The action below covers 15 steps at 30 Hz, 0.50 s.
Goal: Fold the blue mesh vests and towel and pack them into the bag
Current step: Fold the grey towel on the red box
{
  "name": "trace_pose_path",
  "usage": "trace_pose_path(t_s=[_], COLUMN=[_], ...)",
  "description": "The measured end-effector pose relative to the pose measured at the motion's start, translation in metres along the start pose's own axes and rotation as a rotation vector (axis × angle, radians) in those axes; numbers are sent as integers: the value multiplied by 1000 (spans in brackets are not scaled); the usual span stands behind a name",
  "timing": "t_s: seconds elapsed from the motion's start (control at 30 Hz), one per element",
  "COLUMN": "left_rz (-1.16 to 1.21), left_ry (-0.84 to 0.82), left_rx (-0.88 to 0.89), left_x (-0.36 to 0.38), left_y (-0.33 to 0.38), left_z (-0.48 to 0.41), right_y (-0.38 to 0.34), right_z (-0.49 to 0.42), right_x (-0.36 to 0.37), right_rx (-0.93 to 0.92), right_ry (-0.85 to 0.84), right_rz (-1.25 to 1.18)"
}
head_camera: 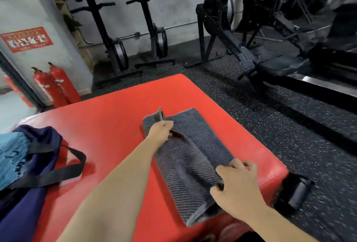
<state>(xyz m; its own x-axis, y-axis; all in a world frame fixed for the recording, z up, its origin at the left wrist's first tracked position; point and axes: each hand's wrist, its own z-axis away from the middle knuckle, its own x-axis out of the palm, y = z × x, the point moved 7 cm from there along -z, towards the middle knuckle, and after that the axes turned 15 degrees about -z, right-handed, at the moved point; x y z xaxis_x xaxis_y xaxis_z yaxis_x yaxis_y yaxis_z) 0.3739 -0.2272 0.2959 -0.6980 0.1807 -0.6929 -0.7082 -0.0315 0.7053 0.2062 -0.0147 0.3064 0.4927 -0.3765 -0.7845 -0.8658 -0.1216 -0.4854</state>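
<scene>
A grey ribbed towel [190,156] lies partly folded lengthwise on the red padded box [116,118]. My left hand [161,132] pinches a folded edge of the towel at its far end. My right hand [236,185] grips the towel's near right edge, fingers curled over the cloth. At the left edge a dark navy bag [25,203] with black straps stands open on the box. Light blue mesh fabric [11,160] shows inside its mouth.
Two red fire extinguishers [56,87] stand by the wall at the left. Black rowing machines [260,48] and upright racks [119,29] fill the speckled floor behind and to the right. A black handle [295,191] hangs on the box's right side.
</scene>
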Motion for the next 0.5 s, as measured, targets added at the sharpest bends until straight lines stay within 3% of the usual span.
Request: trace_pose_path(t_s=[0.13,0.37,0.43,0.5], left_rz=[-256,-208,-244,-377], left_ry=[90,260,232,91], left_rx=[35,68,128,174], left_x=[17,1,22,61], left_y=[21,92,119,128], left_z=[-9,-26,-30,-29], right_y=[27,48,65,82], right_z=[2,-5,0,9], right_x=[8,-17,-29,-28], right_rx=[156,319,390,479], right_ry=[-77,-184,-220,-317], right_rz=[-35,-156,-154,-94])
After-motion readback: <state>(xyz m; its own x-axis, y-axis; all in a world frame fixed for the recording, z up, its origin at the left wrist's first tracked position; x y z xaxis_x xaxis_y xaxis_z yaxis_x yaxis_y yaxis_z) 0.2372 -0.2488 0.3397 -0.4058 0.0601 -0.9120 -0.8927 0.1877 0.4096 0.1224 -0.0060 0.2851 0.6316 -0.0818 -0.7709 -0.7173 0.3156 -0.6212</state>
